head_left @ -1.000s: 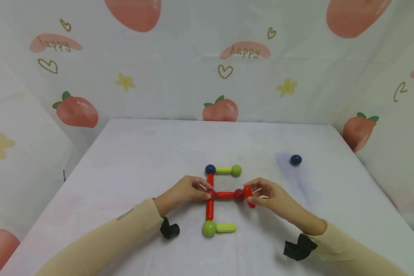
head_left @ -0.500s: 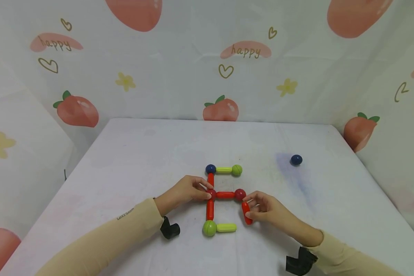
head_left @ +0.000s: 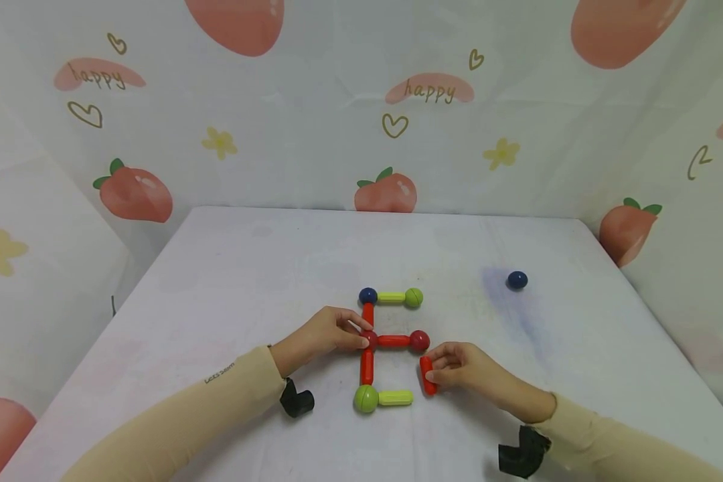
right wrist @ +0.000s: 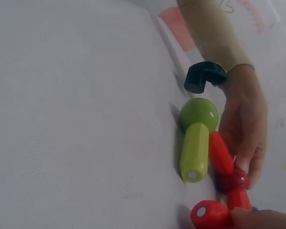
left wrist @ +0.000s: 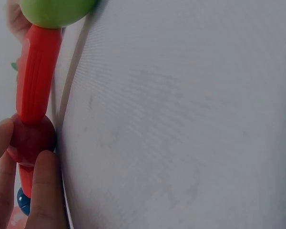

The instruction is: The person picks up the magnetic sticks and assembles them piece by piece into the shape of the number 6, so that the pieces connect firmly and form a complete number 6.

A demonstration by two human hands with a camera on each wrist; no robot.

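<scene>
A frame of magnetic rods and balls lies mid-table, shaped like an E. My left hand point(head_left: 333, 329) pinches the red ball point(left wrist: 32, 139) at its left middle joint. From there a red rod point(head_left: 393, 341) runs right to a second red ball point(head_left: 419, 341). Thumb and fingers of my right hand point(head_left: 465, 367) hold a separate red rod point(head_left: 426, 376), angled just below that second ball. In the right wrist view the held rod's metal end point(right wrist: 201, 212) faces the camera. The near arm is a green ball point(head_left: 366, 399) with a lime rod point(head_left: 395, 398), its right end bare.
The far arm joins a blue ball point(head_left: 367, 296), a lime rod point(head_left: 391, 297) and a green ball point(head_left: 414, 297). A loose blue ball point(head_left: 517, 280) lies at the far right of the white table point(head_left: 265, 261). Black mounts point(head_left: 523, 452) hang at both wrists.
My right hand has brought the red rod toward me, from beside the right red ball to just below it. My left hand and the frame stay in place.
</scene>
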